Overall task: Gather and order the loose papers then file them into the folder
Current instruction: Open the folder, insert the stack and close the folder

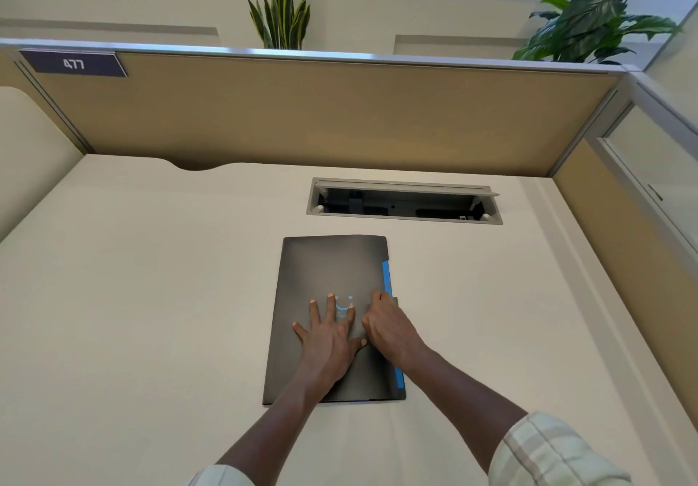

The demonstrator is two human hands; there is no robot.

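A dark grey folder [332,270] lies closed and flat on the cream desk [151,296], with a blue strip [386,277] showing along its right edge. My left hand [332,338] rests flat on the cover, fingers spread over a pale blue logo. My right hand [389,327] sits on the folder near its right edge with the fingers bent down; what they touch is hidden beneath the hand. No loose papers are in view.
An open cable tray [404,202] is sunk into the desk just behind the folder. A tan partition [321,115] with a "477" label [73,64] closes the back, another partition the right side. Plants [281,9] stand behind it.
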